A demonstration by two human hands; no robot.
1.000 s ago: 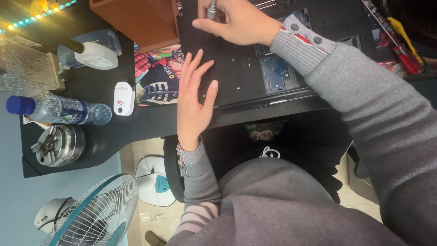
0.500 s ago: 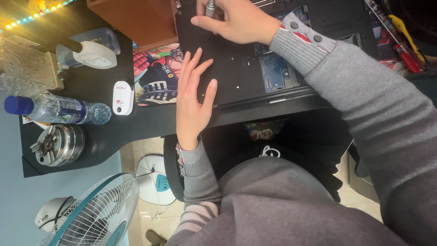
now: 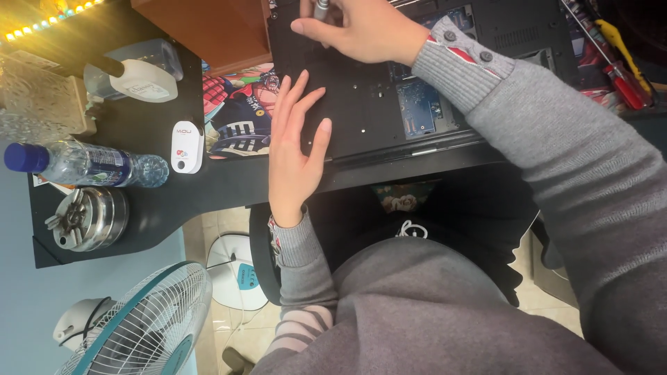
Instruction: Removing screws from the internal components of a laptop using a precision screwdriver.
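Note:
A black laptop (image 3: 375,104) lies bottom-up on the black desk (image 3: 139,132), with one panel off and a blue circuit board (image 3: 419,108) showing. My left hand (image 3: 295,149) rests flat, fingers spread, on the laptop's near left corner. At the laptop's far edge my right hand (image 3: 361,29) grips a slim metal screwdriver (image 3: 322,8) held upright against the base; its tip is hidden by my fingers.
A colourful cartoon mat (image 3: 233,114) lies left of the laptop beside a small white device (image 3: 187,146). A plastic water bottle (image 3: 83,164), a metal chuck (image 3: 87,219) and a tape roll (image 3: 142,80) sit further left. Red and yellow screwdrivers (image 3: 622,55) lie far right. A fan (image 3: 139,326) stands below.
My right hand with the screwdriver has shifted slightly along the laptop's far edge. My left hand stays flat on the laptop.

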